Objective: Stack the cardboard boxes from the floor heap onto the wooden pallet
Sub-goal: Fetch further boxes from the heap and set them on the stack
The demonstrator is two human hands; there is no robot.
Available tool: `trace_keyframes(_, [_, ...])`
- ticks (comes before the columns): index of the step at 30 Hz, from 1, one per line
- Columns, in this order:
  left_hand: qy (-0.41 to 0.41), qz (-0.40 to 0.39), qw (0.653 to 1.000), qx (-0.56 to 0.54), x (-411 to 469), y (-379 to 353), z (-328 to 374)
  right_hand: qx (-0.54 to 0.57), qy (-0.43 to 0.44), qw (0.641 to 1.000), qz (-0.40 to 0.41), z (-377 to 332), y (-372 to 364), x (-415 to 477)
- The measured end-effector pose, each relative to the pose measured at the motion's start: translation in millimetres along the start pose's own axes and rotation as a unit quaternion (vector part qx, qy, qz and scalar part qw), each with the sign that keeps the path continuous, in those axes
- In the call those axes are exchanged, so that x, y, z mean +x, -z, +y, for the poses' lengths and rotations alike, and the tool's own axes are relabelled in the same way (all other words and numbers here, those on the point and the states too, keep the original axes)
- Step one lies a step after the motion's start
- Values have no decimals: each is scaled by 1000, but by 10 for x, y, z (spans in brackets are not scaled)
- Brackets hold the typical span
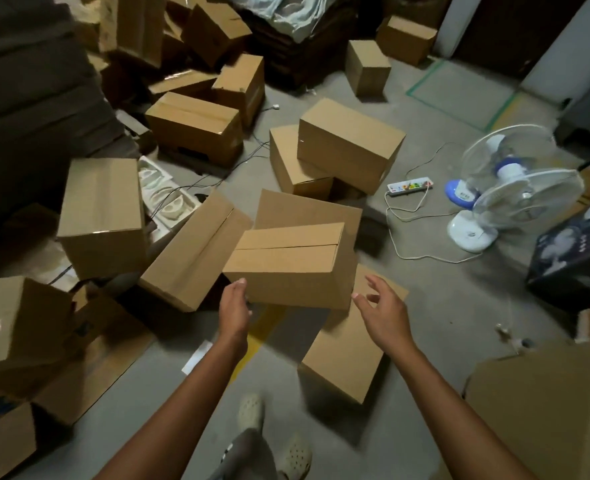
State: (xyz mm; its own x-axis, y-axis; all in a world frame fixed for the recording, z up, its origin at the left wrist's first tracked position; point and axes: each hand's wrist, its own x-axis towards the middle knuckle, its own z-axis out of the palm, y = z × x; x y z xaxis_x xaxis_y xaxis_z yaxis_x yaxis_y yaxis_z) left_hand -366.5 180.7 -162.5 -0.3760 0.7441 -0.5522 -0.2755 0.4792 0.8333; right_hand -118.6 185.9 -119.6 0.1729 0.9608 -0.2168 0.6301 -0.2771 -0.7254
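Cardboard box (pixel 286 265), closed, its top flaps meeting in a seam so the contents are hidden, sits tilted among the floor heap (pixel 196 129). The left hand (pixel 233 303) grasps the box's near-left corner: thumb up on the front face, fingers curled beneath, forearm stretched forward. The right hand (pixel 381 306) is released, fingers spread, just beside the box's near-right corner; whether it touches cannot be told. Below that corner lies another closed box (pixel 345 355). Right of the box, well apart, are a white fan (pixel 515 192) and a power strip (pixel 410 186).
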Motion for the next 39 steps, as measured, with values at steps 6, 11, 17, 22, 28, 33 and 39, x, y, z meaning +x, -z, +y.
trace_keyframes(6, [202, -8, 964, -173, 1235, -693, -162, -36, -50, 998, -31, 226, -340, 1338])
trace_keyframes(11, [301, 20, 917, -262, 2299, -1161, -606, -49, -86, 994, -57, 578, -776, 2623])
trace_keyframes(17, [363, 67, 894, -255, 3167, -1532, -1205, -85, -104, 987, -88, 1094, -1275, 3932])
trace_keyframes(22, [427, 47, 862, -270, 3458, -1830, -1648, -110, -109, 976, -155, 1442, -1565, 4737])
trace_keyframes(28, [432, 45, 846, -309, 3696, -2037, -1836, -126, -113, 966, -197, 1611, -1858, 5359])
trace_keyframes(33, [452, 55, 847, -275, 3765, -2104, -1795, -74, -146, 968, -190, 1706, -2013, 5401])
trace_keyframes(39, [433, 79, 861, -255, 3426, -1758, -1748, -192, -110, 956, -191, 1508, -2044, 4991])
